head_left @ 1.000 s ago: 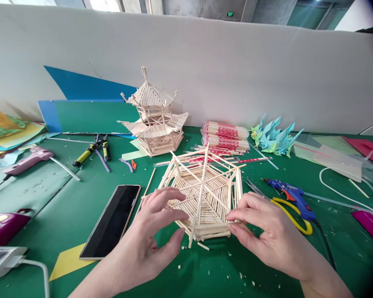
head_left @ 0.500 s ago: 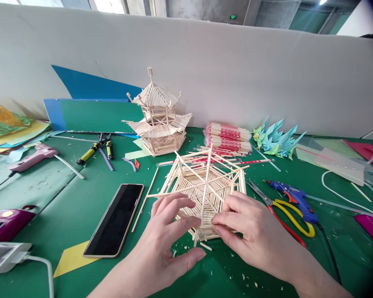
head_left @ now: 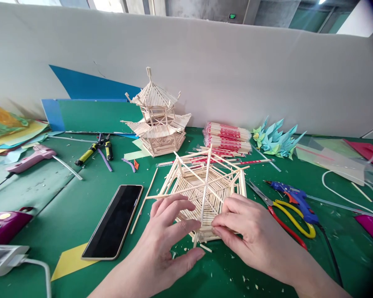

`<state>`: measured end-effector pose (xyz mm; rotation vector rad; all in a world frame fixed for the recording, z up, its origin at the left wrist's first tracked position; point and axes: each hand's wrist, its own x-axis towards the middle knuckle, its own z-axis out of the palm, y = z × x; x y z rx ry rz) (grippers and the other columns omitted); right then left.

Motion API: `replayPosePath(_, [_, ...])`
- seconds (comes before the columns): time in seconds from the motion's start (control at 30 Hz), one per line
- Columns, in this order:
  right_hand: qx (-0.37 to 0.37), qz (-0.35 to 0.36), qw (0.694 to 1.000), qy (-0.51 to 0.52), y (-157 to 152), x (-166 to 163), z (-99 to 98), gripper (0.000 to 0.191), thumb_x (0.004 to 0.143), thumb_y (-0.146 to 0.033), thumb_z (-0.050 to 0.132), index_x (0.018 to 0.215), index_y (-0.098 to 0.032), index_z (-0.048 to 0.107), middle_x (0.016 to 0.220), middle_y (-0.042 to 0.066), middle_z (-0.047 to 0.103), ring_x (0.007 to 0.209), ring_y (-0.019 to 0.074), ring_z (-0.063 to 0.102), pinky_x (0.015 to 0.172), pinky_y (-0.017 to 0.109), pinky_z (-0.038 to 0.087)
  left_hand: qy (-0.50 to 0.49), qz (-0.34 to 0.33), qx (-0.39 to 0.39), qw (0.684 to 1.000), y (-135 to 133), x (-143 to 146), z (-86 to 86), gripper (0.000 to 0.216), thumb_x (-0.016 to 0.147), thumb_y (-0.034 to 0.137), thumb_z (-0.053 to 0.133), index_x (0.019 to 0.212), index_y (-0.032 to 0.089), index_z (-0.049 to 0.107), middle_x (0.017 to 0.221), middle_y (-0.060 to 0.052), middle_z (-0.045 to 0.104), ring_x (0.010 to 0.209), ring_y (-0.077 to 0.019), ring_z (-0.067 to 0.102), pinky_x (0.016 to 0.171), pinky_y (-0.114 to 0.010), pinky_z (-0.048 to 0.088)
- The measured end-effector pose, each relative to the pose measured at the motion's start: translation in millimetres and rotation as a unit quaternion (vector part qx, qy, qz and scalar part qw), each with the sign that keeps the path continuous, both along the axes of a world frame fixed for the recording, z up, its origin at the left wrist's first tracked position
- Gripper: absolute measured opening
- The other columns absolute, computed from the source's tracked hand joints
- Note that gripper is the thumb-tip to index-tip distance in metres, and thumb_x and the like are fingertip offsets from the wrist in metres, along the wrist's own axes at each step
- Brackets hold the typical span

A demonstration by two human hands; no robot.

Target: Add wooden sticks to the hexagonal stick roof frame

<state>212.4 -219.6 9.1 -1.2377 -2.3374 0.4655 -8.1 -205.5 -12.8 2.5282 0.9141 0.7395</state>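
Observation:
A six-sided frame of thin wooden sticks (head_left: 192,182) lies before me, with long sticks crossing over its slatted base. My right hand (head_left: 247,231) is closed at its front right edge, thumb and forefinger pinching a wooden stick (head_left: 207,229) there; the fingers partly hide it. At the front left, my left hand (head_left: 174,236) has its fingers apart, the thumb well below the forefinger. That forefinger's tip is at the near end of a crossing stick (head_left: 203,203), and I cannot tell whether it touches. Behind the frame stands a finished-looking stick pagoda (head_left: 160,118).
Left of the frame lie a phone (head_left: 113,221), a loose stick (head_left: 144,200) and wire cutters (head_left: 95,151). To the right are scissors-like pliers (head_left: 286,211) and a blue glue gun (head_left: 294,198). Packs of sticks (head_left: 226,136) and folded paper (head_left: 276,138) sit behind.
Both hands and the stick frame hold almost the same place. The whole view has shifted very slightly; nothing has visibly been picked up or let go.

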Motion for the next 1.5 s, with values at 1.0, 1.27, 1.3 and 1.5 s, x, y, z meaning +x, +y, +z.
replayPosePath(1.0, [0.023, -0.003, 1.000, -0.021, 1, -7, -1.0, 0.025, 0.090, -0.019, 0.047, 0.067, -0.017, 0.058, 0.070, 0.002, 0.053, 0.070, 0.0144, 0.046, 0.061, 0.027, 0.033, 0.100, -0.028, -0.119, 0.988, 19, 19, 36.1, 0.017, 0.089, 0.020, 0.050, 0.079, 0.019, 0.064, 0.085, -0.002, 0.059, 0.082, -0.0169, 0.051, 0.080, -0.036, 0.038])
replayPosePath(1.27, [0.029, -0.002, 1.000, -0.009, 2, -8, -1.7, 0.025, 0.089, -0.019, 0.047, 0.068, -0.018, 0.059, 0.069, 0.001, 0.053, 0.069, 0.0140, 0.047, 0.059, 0.026, 0.032, 0.096, -0.055, -0.118, 0.987, 21, 18, 37.1, 0.016, 0.087, 0.014, 0.051, 0.076, 0.019, 0.062, 0.082, 0.000, 0.060, 0.082, -0.0150, 0.051, 0.084, -0.033, 0.038])
replayPosePath(1.3, [0.031, -0.003, 0.999, -0.007, 2, -8, -1.9, 0.025, 0.089, -0.018, 0.047, 0.068, -0.018, 0.060, 0.069, 0.001, 0.053, 0.069, 0.0140, 0.047, 0.058, 0.026, 0.032, 0.098, -0.056, -0.117, 0.987, 21, 18, 37.4, 0.016, 0.087, 0.014, 0.052, 0.076, 0.019, 0.062, 0.082, 0.000, 0.060, 0.081, -0.0149, 0.051, 0.084, -0.033, 0.038])
replayPosePath(1.5, [0.032, -0.002, 0.999, -0.003, 2, -7, -2.0, 0.025, 0.089, -0.019, 0.048, 0.067, -0.018, 0.059, 0.068, 0.001, 0.052, 0.068, 0.0138, 0.046, 0.058, 0.026, 0.033, 0.109, -0.055, -0.109, 0.987, 22, 19, 39.9, 0.016, 0.086, 0.015, 0.052, 0.074, 0.019, 0.062, 0.080, 0.000, 0.059, 0.079, -0.0153, 0.051, 0.080, -0.033, 0.037])
